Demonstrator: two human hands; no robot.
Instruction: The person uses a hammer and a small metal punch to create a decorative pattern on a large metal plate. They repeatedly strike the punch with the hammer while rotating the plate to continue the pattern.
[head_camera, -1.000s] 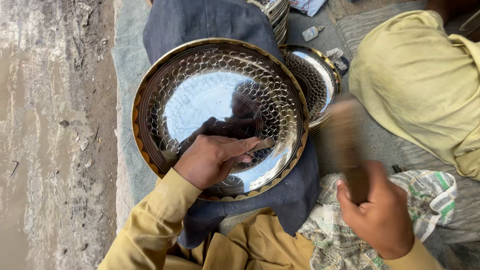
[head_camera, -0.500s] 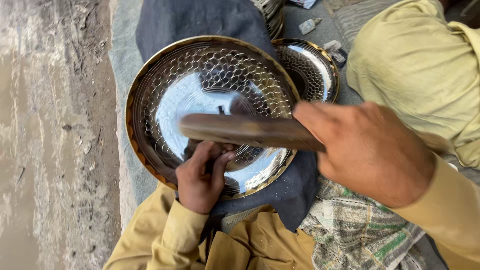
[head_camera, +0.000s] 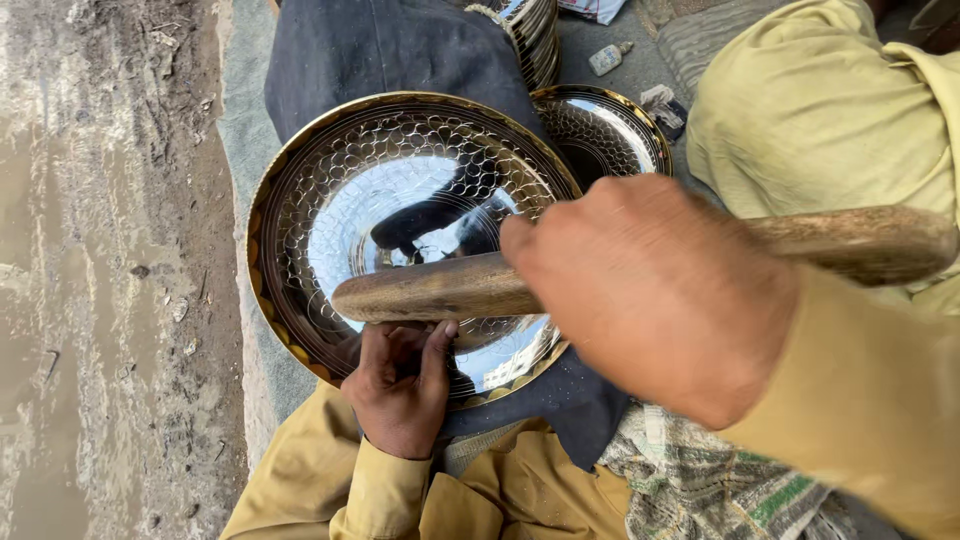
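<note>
A large shiny metal plate (head_camera: 330, 190) with a ring-patterned rim lies on a dark blue cloth (head_camera: 380, 50) in front of me. My left hand (head_camera: 400, 385) rests on the plate's near edge, fingers curled as if pinching something small that I cannot make out. My right hand (head_camera: 650, 290) is close to the camera, gripping a wooden stick (head_camera: 440, 290) around its middle. The stick lies level across the plate, above my left hand, its other end (head_camera: 860, 240) pointing right.
A second patterned plate (head_camera: 610, 125) sits behind the first, with a stack of plates (head_camera: 535, 30) beyond it. Another person in yellow-green cloth (head_camera: 820, 110) sits at the right. Muddy ground (head_camera: 100, 280) runs along the left. A small bottle (head_camera: 608, 58) lies at the top.
My right hand has swung the wooden stick from low right up over the plate and closer to the camera. My left hand has slid back to the plate's near edge.
</note>
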